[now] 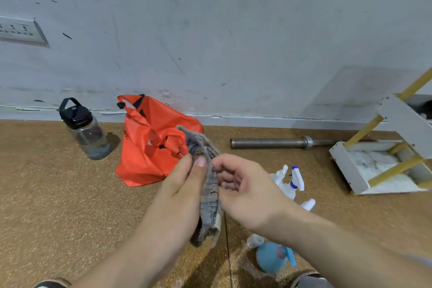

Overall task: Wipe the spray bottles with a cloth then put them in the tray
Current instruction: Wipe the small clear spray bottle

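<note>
A grey-purple woven cloth (209, 196) hangs upright between my two hands. My left hand (180, 194) pinches it near its top, thumb against fingers. My right hand (243, 189) has its fingers curled toward the cloth's right edge at mid-height; whether they grip it is unclear. Behind my right hand, white spray bottles (291, 181) stand on the floor, one with a blue nozzle tip. A blue spray bottle (272, 256) stands near my right forearm, partly hidden by it. The white tray (346, 166) with a marbled base lies tilted at the right.
An orange plastic bag (149, 140) lies behind the cloth. A dark water bottle (87, 131) stands at the left by the wall. A steel bar (280, 142) lies along the wall. A white-and-yellow frame (402, 119) stands over the tray. The floor is brown cork.
</note>
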Demonstrator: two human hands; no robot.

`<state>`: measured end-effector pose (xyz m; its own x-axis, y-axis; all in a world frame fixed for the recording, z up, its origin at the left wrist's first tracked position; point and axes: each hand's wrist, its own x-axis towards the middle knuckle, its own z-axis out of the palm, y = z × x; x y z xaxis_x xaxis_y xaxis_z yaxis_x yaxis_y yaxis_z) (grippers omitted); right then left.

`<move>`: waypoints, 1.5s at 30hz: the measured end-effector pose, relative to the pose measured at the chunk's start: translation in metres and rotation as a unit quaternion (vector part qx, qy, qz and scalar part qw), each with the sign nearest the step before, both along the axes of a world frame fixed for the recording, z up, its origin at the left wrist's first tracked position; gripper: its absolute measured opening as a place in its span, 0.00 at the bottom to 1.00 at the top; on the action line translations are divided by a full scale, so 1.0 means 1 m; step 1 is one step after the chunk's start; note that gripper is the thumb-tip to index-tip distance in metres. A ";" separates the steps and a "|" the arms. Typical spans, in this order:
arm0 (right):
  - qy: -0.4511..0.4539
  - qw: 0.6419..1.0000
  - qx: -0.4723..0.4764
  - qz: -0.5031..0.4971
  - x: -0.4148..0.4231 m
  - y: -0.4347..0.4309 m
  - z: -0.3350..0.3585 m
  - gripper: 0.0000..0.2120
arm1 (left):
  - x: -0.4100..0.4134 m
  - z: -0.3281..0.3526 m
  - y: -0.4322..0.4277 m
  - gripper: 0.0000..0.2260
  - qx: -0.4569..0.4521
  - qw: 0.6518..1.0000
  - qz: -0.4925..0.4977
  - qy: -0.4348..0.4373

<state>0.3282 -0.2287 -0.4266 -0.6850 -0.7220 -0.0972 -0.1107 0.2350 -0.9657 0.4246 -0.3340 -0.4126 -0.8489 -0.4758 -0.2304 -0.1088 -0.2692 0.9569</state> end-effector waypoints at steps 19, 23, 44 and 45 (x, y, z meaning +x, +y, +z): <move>0.059 0.997 0.029 0.036 -0.009 0.008 0.012 0.06 | -0.012 -0.009 -0.009 0.10 0.124 0.991 -0.031 0.034; 0.136 0.990 0.044 0.018 -0.001 0.007 0.010 0.06 | -0.012 -0.004 -0.004 0.09 0.143 0.989 -0.009 0.028; 0.197 0.975 0.098 0.015 -0.007 0.006 0.016 0.12 | -0.013 -0.012 -0.002 0.11 0.100 0.995 0.014 0.004; 0.321 0.936 0.143 0.010 -0.002 0.005 0.015 0.15 | -0.013 -0.011 0.001 0.11 0.063 0.998 0.023 0.011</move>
